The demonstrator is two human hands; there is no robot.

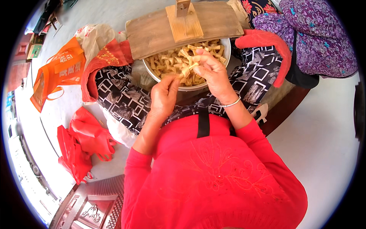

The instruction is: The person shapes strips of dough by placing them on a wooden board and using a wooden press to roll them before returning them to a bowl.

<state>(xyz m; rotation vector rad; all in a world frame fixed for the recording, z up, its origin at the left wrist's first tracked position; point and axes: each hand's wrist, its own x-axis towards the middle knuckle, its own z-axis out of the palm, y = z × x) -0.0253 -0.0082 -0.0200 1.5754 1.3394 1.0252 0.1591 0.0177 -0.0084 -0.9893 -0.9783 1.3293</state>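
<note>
A round white-rimmed basin (150,72) stands between my knees, full of yellowish-tan strips (164,63), several of them looking twisted or knotted. Over its near side, my left hand (164,95) pinches one end of a pale yellow strip (185,71) between thumb and fingers. The other end is between the thumb and fingers of my right hand (214,76), a little higher and to the right; a bangle circles that wrist. Whether this strip has a knot in it I cannot make out. A wooden board (146,34) lies across the basin's far part and hides it.
A wooden block (185,24) with an upright piece is fixed on the board. Red cloths (280,53) cover my knees. An orange bag (65,66) and red bags (89,131) lie at left. Someone in purple floral clothing (320,42) sits at far right.
</note>
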